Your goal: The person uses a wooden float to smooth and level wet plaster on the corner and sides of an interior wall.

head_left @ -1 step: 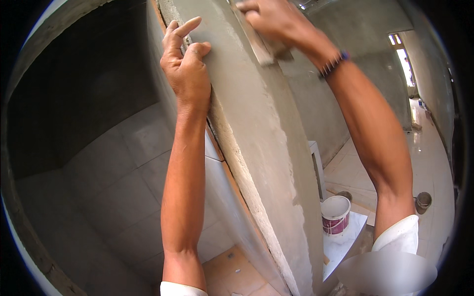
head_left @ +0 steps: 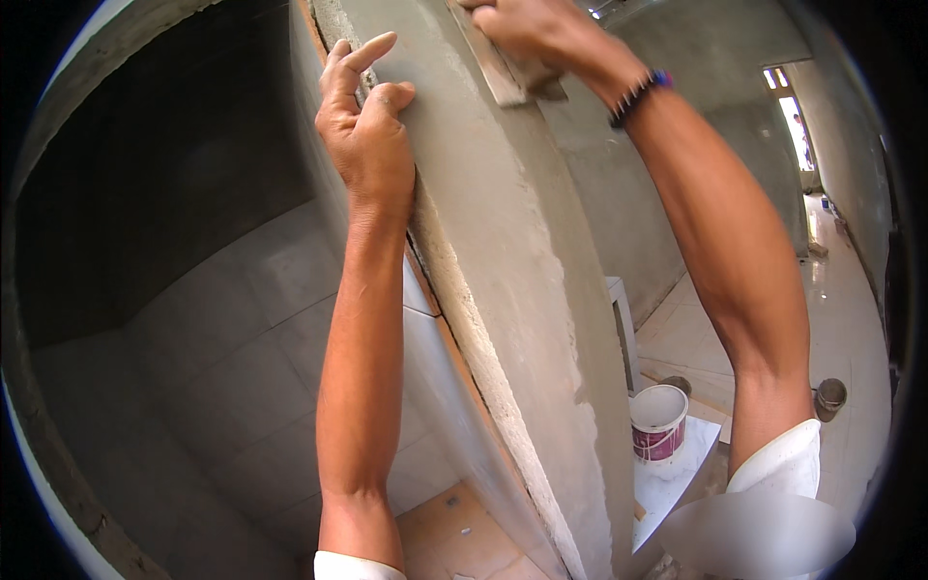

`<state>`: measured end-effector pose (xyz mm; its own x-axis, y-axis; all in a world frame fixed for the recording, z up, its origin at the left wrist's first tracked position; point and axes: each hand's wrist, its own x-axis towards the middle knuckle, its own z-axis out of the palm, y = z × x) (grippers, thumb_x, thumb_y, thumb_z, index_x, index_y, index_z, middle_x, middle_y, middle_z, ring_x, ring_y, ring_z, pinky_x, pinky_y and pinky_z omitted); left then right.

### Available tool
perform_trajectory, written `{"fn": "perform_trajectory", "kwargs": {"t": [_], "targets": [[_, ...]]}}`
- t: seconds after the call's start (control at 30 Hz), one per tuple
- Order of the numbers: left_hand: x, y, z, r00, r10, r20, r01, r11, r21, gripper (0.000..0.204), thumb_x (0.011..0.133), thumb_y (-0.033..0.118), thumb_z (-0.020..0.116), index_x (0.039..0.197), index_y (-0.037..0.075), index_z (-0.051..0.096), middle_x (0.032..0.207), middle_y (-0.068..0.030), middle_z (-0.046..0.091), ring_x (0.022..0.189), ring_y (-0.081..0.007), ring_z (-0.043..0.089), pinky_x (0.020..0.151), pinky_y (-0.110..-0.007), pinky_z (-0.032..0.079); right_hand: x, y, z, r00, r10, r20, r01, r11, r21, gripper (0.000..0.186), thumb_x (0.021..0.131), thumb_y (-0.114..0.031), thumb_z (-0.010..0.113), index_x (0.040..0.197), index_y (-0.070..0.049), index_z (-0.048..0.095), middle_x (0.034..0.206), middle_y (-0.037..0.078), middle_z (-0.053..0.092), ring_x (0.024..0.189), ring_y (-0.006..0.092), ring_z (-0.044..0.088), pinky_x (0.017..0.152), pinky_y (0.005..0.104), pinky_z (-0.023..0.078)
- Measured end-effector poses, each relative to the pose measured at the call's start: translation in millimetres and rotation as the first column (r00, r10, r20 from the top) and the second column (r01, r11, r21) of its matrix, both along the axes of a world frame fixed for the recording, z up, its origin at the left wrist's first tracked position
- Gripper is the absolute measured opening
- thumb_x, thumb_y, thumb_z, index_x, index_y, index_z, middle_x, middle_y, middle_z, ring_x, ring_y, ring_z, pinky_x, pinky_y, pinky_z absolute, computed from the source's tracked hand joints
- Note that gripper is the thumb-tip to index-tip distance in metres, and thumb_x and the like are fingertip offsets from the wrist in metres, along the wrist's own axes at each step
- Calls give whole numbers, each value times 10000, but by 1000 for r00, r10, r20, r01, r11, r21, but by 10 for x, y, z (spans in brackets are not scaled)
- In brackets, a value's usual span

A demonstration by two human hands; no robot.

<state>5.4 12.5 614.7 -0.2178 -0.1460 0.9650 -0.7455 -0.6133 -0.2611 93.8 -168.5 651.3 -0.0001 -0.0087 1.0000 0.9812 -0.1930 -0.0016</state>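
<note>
A narrow wall end with smooth grey plaster (head_left: 503, 242) rises through the middle. My left hand (head_left: 362, 130) rests against its left edge, fingers spread, holding nothing. At the top, my right hand (head_left: 527, 27) grips a plastering float (head_left: 493, 68), its long pale board lying against the right side of the plaster. The upper part of the float and some of the fingers run out of view. A beaded bracelet (head_left: 638, 97) circles my right wrist.
Below right, a white bucket with a purple band (head_left: 659, 437) stands on a white slab (head_left: 677, 474). A dark pail (head_left: 829, 396) sits on the tiled floor beyond my right forearm. On the left is a dim tiled room (head_left: 213, 309).
My right hand and the float have moved slightly up and to the left along the wall end. My left hand stays in place.
</note>
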Motion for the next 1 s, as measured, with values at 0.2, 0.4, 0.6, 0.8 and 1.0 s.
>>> {"fn": "perform_trajectory", "kwargs": {"t": [0.2,0.4,0.6,0.8,1.0], "targets": [[-52,86,-20,998,68,5,-68,998,7,454,739,32,554,1146,103,743,1542,-277,387,1464,-366,351,1173,-444,296,378,297,-367,954,-48,296,45,999,14,434,831,-102,524,1226,-55,697,1040,245,699,933,326,673,850,400,528],[-138,79,-27,989,146,30,-145,989,-16,496,757,48,558,1219,123,724,1543,-245,411,1434,-366,401,1172,-444,318,-129,102,-1713,1000,-17,-6,16,984,-179,402,847,-132,567,1220,-113,715,807,170,526,680,346,577,680,454,496],[-151,36,-43,984,179,13,-179,984,-23,489,761,37,543,1208,121,725,1540,-246,414,1450,-364,375,1168,-423,321,108,210,-539,949,-154,277,149,988,38,440,806,-126,539,1208,-78,712,1081,245,699,975,384,682,923,448,534],[-118,-22,-68,986,166,9,-166,986,-21,514,735,62,536,1203,151,728,1543,-264,397,1468,-389,335,1183,-513,288,72,209,925,982,-11,187,7,1000,21,442,783,-99,547,1187,-42,716,1108,194,731,960,290,715,835,372,560],[-165,-18,-83,985,172,-21,-173,984,-43,519,733,55,543,1210,154,723,1543,-258,399,1469,-378,337,1180,-515,299,10,114,939,965,222,139,-208,972,-111,419,776,-95,535,1138,23,711,961,167,752,799,250,698,690,359,532]]}}
